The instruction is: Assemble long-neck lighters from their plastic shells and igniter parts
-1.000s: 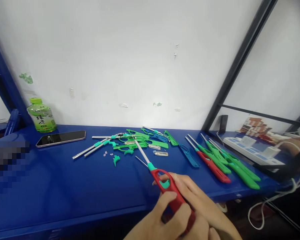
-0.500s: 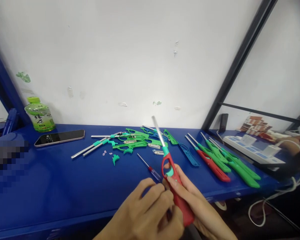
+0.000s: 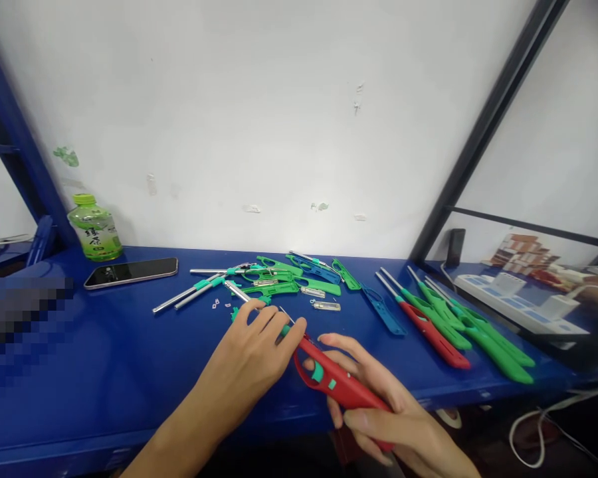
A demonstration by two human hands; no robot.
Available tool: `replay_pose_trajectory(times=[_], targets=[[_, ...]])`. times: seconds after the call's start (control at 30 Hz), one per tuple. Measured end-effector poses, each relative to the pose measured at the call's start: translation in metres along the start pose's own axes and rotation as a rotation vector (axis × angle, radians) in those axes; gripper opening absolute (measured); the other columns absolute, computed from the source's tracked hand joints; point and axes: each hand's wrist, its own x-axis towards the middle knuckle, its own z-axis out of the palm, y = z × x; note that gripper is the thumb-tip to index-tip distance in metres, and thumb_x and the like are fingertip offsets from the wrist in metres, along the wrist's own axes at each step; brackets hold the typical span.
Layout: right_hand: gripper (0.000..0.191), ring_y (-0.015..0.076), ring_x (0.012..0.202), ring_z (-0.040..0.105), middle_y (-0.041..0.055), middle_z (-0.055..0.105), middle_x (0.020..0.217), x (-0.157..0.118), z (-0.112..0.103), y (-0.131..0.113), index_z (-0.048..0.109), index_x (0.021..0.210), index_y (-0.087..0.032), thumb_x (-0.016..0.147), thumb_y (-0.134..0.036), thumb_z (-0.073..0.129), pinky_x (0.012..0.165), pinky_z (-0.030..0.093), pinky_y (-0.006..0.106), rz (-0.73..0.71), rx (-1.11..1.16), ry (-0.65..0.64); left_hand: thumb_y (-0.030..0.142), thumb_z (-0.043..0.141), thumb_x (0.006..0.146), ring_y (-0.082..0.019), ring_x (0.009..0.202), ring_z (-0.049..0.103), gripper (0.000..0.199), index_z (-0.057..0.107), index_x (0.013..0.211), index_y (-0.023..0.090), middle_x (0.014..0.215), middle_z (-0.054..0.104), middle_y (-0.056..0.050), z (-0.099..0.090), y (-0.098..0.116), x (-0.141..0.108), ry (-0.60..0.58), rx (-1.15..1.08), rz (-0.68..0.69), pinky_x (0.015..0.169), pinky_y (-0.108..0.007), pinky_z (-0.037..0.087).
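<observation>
You gripped the red lighter [image 3: 346, 388] with your right hand [image 3: 403, 418] round its handle [image 3: 366, 398] and left hand [image 3: 256, 352] closed over its tube [image 3: 236, 291]

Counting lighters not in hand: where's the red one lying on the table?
In the head view, the red lighter lies on the right side of the table, between the blue handle piece and the green lighters.

My camera faces a flat white wall [image 3: 249, 119] dotted with small scraps [image 3: 67, 157], behind a glossy blue table [image 3: 94, 358]. I have a slanting blue metal post [image 3: 12, 133] at left, a slanting black metal post [image 3: 484, 133] at right, and pale light.
</observation>
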Motion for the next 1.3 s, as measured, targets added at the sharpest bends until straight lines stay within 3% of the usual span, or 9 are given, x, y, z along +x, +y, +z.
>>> replay_pose_trajectory(times=[0.13,0.27,0.4,0.6,0.83,1.0,1.13,1.23,1.3], targets=[[0.083,-0.0041,0.042,0.036,0.006,0.068,0.121,-0.002,-0.001,0.004,0.049,0.151,-0.037,0.08,-0.036,0.09,0.038,0.02,0.016,0.027,0.124,0.015,0.004,0.042,0.106,-0.028,0.097,0.072,0.031,0.065,0.125,0.012,0.102,0.077,-0.009,-0.002,0.004,0.004,0.048,0.006,0.005,0.091,-0.048,0.05],[0.08,-0.0051,0.04,0.028,0.0017,0.068,0.105,-0.004,0.002,0.004,0.047,0.15,-0.038,0.083,-0.04,0.09,0.038,0.017,0.016,0.041,0.078,0.061,0.004,0.04,0.108,-0.026,0.1,0.072,0.03,0.066,0.12,0.012,0.103,0.078,-0.007,-0.006,0.008,0.007,0.101,-0.018,-0.005,0.094,-0.047,0.047],[0.064,-0.0058,0.039,0.029,0.0012,0.066,0.111,-0.003,0.006,0.002,0.05,0.139,-0.036,0.087,-0.044,0.087,0.036,0.015,0.016,0.024,0.04,0.053,0.005,0.04,0.109,-0.025,0.108,0.072,0.03,0.067,0.12,0.013,0.109,0.079,-0.006,-0.008,0.01,0.008,0.114,-0.017,-0.019,0.098,-0.047,0.046],[0.044,-0.0057,0.041,0.022,-0.0043,0.062,0.095,-0.003,0.006,0.0,0.054,0.12,-0.03,0.092,-0.048,0.082,0.036,0.013,0.014,0.021,0.011,-0.002,0.01,0.047,0.11,-0.026,0.124,0.067,0.025,0.071,0.116,0.016,0.117,0.08,-0.005,-0.003,0.015,0.007,0.156,0.031,-0.033,0.109,-0.049,0.042],[0.076,-0.008,0.044,0.031,0.0062,0.053,0.15,-0.006,0.001,0.007,0.046,0.149,-0.049,0.086,-0.046,0.087,0.04,0.018,0.015,0.019,-0.018,0.085,0.009,0.047,0.109,-0.027,0.119,0.07,0.027,0.072,0.118,0.014,0.117,0.08,-0.005,0.001,0.014,0.005,0.182,0.028,-0.033,0.111,-0.051,0.041],[0.071,-0.0069,0.044,0.035,0.0096,0.053,0.155,-0.005,0.004,0.007,0.05,0.149,-0.046,0.087,-0.046,0.085,0.04,0.021,0.017,-0.032,-0.018,0.067,0.01,0.044,0.109,-0.03,0.127,0.066,0.032,0.069,0.128,0.015,0.128,0.077,-0.01,-0.002,0.015,0.005,0.166,0.017,-0.036,0.11,-0.052,0.043],[0.071,0.0025,0.048,0.051,0.0114,0.066,0.137,-0.006,-0.004,-0.005,0.051,0.151,-0.038,0.088,-0.044,0.083,0.037,0.026,0.017,-0.12,-0.086,0.272,0.003,0.052,0.101,-0.039,0.147,0.049,0.049,0.058,0.148,0.015,0.15,0.061,-0.02,-0.007,0.018,0.006,0.214,-0.016,-0.126,0.112,-0.056,0.044],[0.068,0.0141,0.06,0.066,0.0124,0.074,0.12,-0.011,-0.029,-0.018,0.055,0.15,-0.028,0.088,-0.046,0.08,0.04,0.039,0.021,-0.219,-0.311,0.517,0.0,0.058,0.095,-0.042,0.142,0.051,0.046,0.065,0.138,0.012,0.138,0.065,-0.022,-0.008,0.017,0.004,0.275,-0.071,-0.15,0.11,-0.058,0.047],[0.058,0.0215,0.074,0.073,0.013,0.074,0.129,-0.017,-0.052,-0.025,0.062,0.141,-0.027,0.09,-0.049,0.076,0.048,0.05,0.027,-0.303,-0.59,0.733,0.001,0.059,0.095,-0.042,0.136,0.056,0.038,0.069,0.13,0.012,0.131,0.067,-0.022,-0.004,0.016,0.002,0.285,-0.077,-0.146,0.106,-0.06,0.05]])
